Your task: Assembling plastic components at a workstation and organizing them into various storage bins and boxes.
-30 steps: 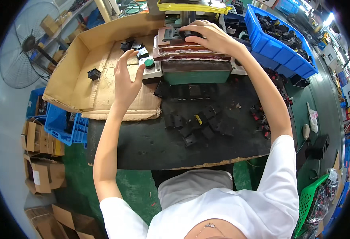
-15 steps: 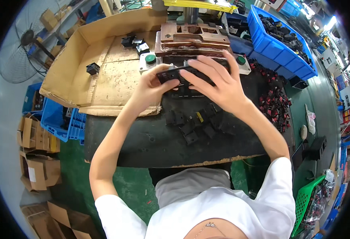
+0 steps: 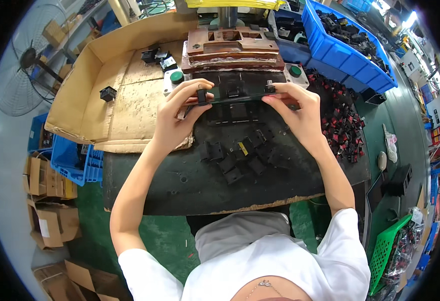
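A long, thin black panel (image 3: 250, 96) with small black parts fitted along it is held level between my two hands, just above the dark worktable (image 3: 154, 188). My left hand (image 3: 177, 114) pinches its left end, fingers on top and thumb beneath. At the opposite end my right hand (image 3: 301, 111) has the panel between thumb and fingers. Beneath it, partly hidden, lies a dark flat piece (image 3: 230, 119) with small pale markings. Closer to me, several loose black plastic housings (image 3: 232, 174) lie in a cluster, one bearing a yellow label.
Beyond my hands stands a brown block fixture (image 3: 232, 47), flanked by green push buttons (image 3: 177, 77). At left, a cut-open cardboard box (image 3: 87, 108) contains a few black parts. Red and black small parts (image 3: 337, 123) are heaped at right, below a blue bin (image 3: 353, 59).
My right hand has moved from over the panel's face to its right end. The panel has turned from slanted to level, its small fitted parts now showing above the edge.
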The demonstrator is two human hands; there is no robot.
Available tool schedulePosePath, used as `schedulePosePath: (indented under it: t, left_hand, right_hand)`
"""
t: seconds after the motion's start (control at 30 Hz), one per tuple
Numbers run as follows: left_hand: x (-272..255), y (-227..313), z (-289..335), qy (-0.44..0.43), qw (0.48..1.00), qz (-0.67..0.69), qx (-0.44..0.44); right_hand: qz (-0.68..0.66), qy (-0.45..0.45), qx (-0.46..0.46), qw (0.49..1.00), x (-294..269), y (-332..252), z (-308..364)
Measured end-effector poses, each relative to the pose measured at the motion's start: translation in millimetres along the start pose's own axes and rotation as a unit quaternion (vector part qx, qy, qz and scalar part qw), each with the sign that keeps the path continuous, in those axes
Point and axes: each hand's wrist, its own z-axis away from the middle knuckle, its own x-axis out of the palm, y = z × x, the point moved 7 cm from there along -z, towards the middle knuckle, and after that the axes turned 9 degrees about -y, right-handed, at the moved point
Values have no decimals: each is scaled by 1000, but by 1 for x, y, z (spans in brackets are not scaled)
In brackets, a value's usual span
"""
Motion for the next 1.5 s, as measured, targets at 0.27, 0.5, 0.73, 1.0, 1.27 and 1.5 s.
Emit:
schedulePosePath:
  t: [0.27, 0.5, 0.73, 1.0, 1.27, 1.5]
  left_hand:
    - [2, 18, -3, 0, 992, -106, 63]
    - [2, 20, 0, -2, 989, -124, 74]
    - [1, 15, -2, 15, 997, -51, 48]
    - [3, 17, -2, 4, 998, -53, 39]
    - [5, -20, 5, 9, 938, 283, -201]
    - [13, -30, 8, -57, 879, 417, -223]
  right_hand:
    - [31, -14, -11, 999, 1, -3, 0]
    - [33, -9, -4, 999, 3, -1, 1]
    - [28, -18, 2, 999, 4, -1, 1]
    - [5, -22, 6, 1000, 4, 1, 2]
    - [-509, -133, 273, 805, 25, 39, 11]
    - [-758, -77, 334, 555, 37, 47, 17]
